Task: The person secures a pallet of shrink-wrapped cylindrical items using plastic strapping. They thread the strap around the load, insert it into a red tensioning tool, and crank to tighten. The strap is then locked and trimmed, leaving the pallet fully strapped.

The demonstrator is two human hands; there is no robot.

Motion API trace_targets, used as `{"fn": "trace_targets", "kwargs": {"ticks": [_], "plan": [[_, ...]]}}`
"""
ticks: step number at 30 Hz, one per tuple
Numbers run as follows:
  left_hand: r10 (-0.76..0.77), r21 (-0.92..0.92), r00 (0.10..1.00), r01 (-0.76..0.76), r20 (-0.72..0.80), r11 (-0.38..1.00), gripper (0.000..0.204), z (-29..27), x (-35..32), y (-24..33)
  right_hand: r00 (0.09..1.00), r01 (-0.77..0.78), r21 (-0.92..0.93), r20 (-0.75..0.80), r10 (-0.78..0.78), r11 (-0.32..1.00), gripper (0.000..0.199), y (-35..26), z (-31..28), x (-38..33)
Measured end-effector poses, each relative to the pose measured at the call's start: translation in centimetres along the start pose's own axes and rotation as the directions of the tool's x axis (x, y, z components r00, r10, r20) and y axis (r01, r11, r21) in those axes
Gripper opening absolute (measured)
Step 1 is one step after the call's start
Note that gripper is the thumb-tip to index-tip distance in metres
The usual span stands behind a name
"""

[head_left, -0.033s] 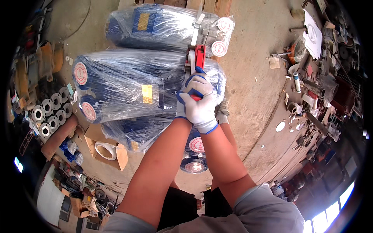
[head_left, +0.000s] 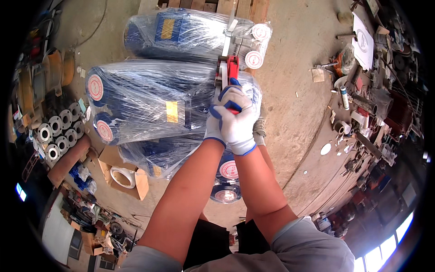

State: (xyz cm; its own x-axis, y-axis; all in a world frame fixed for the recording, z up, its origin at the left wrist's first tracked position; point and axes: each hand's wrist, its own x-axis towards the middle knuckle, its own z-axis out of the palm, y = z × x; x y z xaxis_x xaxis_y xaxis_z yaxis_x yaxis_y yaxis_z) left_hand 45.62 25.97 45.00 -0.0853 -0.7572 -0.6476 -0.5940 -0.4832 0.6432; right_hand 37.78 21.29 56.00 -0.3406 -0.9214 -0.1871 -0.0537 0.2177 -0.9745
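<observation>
Both gloved hands are closed together around the red handle of a strapping tensioner [head_left: 233,68]. My right hand [head_left: 241,124] lies over the grip, its fingers wrapped round it. Pressed against it, my left hand [head_left: 215,127] is closed too, its fingers partly hidden. A pale strap [head_left: 227,43] runs from the tool across the far blue machine [head_left: 192,31], through a metal buckle. Below the tool lies a second film-wrapped blue machine [head_left: 145,97] with round red-and-white stickers. A third wrapped machine [head_left: 149,152] is nearer me, partly covered by my left forearm.
Wooden pallet boards [head_left: 197,4] show at the far edge. An open cardboard box [head_left: 141,183] holds a white ring-shaped part. Several round flanged parts [head_left: 45,133] stand at the left. Pipes, a tube [head_left: 344,97] and scrap are scattered at the right.
My hands and the tensioner's handle have shifted slightly to the right, with the grip unchanged. The view has moved a little, so the far machine sits slightly lower in the picture.
</observation>
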Motion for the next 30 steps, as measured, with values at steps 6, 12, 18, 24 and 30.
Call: {"fn": "trace_targets", "kwargs": {"ticks": [6, 12, 18, 24, 30], "plan": [[0.028, 0.129, 0.999, -0.024, -0.025, 0.991, 0.055, -1.0, -0.3, 3.6, 0.949, -0.313, 0.024, -0.024, 0.313, 0.950, 0.008, -4.2, -0.9, 4.7], [-0.033, -0.033, 0.999, 0.032, -0.015, 0.999, 0.059, -2.3, -1.0, 5.5, 0.979, -0.181, -0.051, 0.090, 0.185, 0.982, 0.009, -4.6, -1.4, 3.0], [-0.084, -0.027, 0.995, 0.082, -0.061, 0.996, 0.070, -4.2, -1.9, 7.4, 0.839, -0.539, 0.171, 0.028, 0.543, 0.825, 0.041, -8.3, -2.5, 6.8], [0.187, 0.106, 0.982, -0.183, -0.024, 0.977, 0.050, -11.9, -7.8, 6.6, 0.720, -0.306, -0.886, 0.024, 0.693, 0.348, 0.079, -0.8, -0.3, 2.3], [0.289, 0.413, 0.956, -0.243, -0.052, 0.878, 0.040, -22.4, -5.6, 7.5, 0.336, -0.849, -0.426, 0.025, 0.942, 0.314, 0.026, -2.1, 0.9, 2.9]]}}
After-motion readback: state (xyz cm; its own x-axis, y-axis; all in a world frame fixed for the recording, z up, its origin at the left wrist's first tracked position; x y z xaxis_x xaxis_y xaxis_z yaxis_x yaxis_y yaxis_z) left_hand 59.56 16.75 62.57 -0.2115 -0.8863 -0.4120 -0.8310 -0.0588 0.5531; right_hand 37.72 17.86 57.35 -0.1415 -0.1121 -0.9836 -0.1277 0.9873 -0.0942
